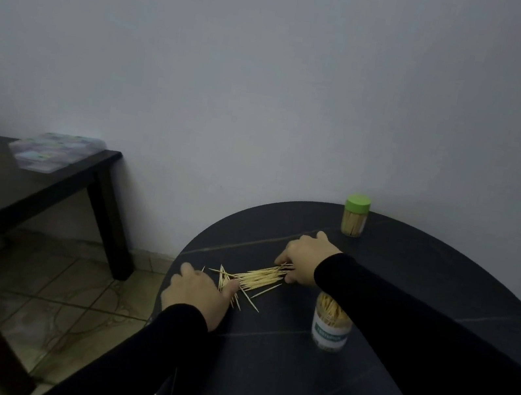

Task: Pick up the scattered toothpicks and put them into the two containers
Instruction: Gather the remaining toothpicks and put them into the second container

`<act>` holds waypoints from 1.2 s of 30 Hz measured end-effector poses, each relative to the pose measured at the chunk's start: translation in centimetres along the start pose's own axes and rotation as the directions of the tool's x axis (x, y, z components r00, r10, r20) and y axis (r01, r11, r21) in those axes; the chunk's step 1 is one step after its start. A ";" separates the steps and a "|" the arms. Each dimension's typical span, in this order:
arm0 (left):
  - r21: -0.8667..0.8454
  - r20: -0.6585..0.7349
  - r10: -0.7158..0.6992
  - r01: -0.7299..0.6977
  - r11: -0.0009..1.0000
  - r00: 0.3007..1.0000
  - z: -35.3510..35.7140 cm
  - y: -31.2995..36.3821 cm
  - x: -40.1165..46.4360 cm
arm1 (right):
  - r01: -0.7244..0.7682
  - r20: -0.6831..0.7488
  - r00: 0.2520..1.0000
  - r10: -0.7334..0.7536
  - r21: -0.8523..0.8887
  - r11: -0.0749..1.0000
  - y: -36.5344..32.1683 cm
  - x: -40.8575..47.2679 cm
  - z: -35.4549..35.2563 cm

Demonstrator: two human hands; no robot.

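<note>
A heap of pale wooden toothpicks (254, 279) lies on the round dark table (403, 324) near its left edge. My right hand (306, 256) is at the heap's right end, fingers curled down around those toothpicks. My left hand (198, 293) lies flat at the heap's left end, thumb touching the toothpicks. An open clear container (331, 323) with a white and green label stands just under my right forearm, partly filled with toothpicks. A second container with a green lid (355, 216) stands at the table's far edge, closed and full.
A dark rectangular table (12, 190) stands to the left with a flat patterned box (53, 152) on it. Tiled floor (65, 285) lies between the two tables. A plain wall rises behind.
</note>
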State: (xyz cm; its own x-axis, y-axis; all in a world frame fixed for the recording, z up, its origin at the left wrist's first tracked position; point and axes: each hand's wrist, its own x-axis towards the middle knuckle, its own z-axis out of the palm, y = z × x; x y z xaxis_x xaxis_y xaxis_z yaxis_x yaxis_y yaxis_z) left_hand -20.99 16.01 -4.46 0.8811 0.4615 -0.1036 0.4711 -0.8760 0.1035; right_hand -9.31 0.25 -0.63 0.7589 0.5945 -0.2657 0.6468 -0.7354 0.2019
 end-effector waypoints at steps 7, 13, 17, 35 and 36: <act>-0.065 0.004 0.165 -0.164 0.984 0.986 0.3 1.8 0.4 | 0.007 -0.028 1.000 -0.007 -0.013 1.000 0.3 -0.3 0.1; -0.042 -0.006 0.280 -0.280 0.959 0.960 0.4 3.3 0.8 | 0.027 0.021 0.999 -0.027 0.013 1.000 0.4 0.2 -0.2; -0.050 -0.042 0.360 -0.362 0.931 0.932 0.4 3.8 1.0 | 0.025 0.012 1.000 -0.026 0.068 0.997 0.5 0.1 -0.8; 0.092 -0.064 0.495 -0.488 0.868 0.867 -0.5 3.6 1.9 | 0.071 0.063 0.996 -0.060 -0.190 0.979 -2.0 -0.1 -2.3; 0.116 -0.081 0.502 -0.492 0.863 0.861 -0.4 3.6 1.8 | 0.064 0.043 0.998 -0.056 -0.211 0.975 -1.9 -0.1 -2.2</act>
State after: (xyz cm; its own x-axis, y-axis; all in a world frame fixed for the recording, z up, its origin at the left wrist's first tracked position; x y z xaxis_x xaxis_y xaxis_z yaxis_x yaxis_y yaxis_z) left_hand -17.65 13.73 -3.88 0.9986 -0.0309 0.0430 -0.0321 -0.9992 0.0258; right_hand -10.46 2.35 1.11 0.7175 0.6204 -0.3166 0.6953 -0.6106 0.3791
